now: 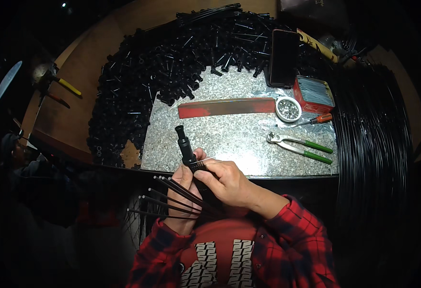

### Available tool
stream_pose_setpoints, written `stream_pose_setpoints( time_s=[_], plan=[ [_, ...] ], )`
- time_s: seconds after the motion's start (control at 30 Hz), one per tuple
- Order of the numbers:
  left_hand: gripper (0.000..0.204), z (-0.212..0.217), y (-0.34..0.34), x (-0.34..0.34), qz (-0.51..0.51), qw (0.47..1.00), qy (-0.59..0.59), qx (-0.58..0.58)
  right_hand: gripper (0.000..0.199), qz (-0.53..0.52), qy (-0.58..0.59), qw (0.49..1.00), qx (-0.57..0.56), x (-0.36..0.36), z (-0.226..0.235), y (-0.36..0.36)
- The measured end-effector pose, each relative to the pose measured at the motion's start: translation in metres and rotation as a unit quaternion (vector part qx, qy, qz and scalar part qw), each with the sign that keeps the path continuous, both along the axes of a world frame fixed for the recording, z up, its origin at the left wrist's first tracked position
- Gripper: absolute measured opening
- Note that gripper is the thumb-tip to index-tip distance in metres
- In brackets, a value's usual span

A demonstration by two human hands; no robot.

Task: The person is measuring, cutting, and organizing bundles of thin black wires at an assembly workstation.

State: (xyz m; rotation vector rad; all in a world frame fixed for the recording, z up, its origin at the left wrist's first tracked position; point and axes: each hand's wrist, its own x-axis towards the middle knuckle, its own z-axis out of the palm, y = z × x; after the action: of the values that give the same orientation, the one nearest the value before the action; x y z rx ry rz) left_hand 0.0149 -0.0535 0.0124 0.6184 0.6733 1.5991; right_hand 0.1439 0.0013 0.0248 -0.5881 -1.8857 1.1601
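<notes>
A black stepped tube (184, 145) stands tilted up from my hands, its narrow end pointing away from me. My left hand (182, 185) is closed around its lower part from the left. Pressed to its side from the right are the thumb and fingers of my right hand (227, 182). A thin pale wire (205, 160) runs between the tube and my right fingers; whether they grip it is unclear. Several thin black rods (172, 204) with pale tips fan out to the left, across my left hand and wrist. Their inner ends are hidden in the dark below my hands.
Ahead lies a speckled stone slab (234, 141) with a red-and-black bar (227, 108), a white cup of small metal pieces (288, 109), green-handled pincers (301, 146) and a screwdriver (318, 119). Black tubular parts (138, 81) are heaped behind. Long black rods (371, 139) lie at right.
</notes>
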Motion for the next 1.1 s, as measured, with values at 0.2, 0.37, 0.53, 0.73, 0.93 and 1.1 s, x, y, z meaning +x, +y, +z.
stream_pose_setpoints(
  time_s=[0.2, 0.37, 0.53, 0.73, 0.93, 1.1],
  plan=[
    [0.037, -0.005, 0.003, 0.001, 0.030, 0.999, 0.024, 0.013, 0.014, -0.062, 0.009, 0.996, 0.060, -0.007, 0.002, -0.009],
    [0.036, -0.006, 0.003, -0.001, 0.041, 0.999, 0.029, 0.012, 0.014, -0.070, 0.019, 0.996, 0.054, -0.010, -0.001, -0.007],
    [0.035, -0.006, 0.002, -0.003, 0.029, 0.999, 0.014, 0.011, 0.015, -0.025, -0.025, 0.999, -0.034, -0.001, 0.003, -0.003],
    [0.035, -0.005, 0.003, -0.002, 0.016, 1.000, 0.012, 0.016, 0.019, 0.000, -0.021, 0.996, -0.086, 0.001, 0.002, 0.002],
    [0.036, -0.004, 0.004, -0.001, 0.014, 0.999, 0.027, 0.010, 0.023, 0.039, -0.015, 0.981, -0.190, 0.003, 0.002, 0.003],
    [0.037, -0.007, 0.003, -0.004, -0.023, 0.999, 0.014, 0.026, 0.028, 0.055, -0.032, 0.967, -0.247, 0.006, 0.003, 0.005]
  ],
)
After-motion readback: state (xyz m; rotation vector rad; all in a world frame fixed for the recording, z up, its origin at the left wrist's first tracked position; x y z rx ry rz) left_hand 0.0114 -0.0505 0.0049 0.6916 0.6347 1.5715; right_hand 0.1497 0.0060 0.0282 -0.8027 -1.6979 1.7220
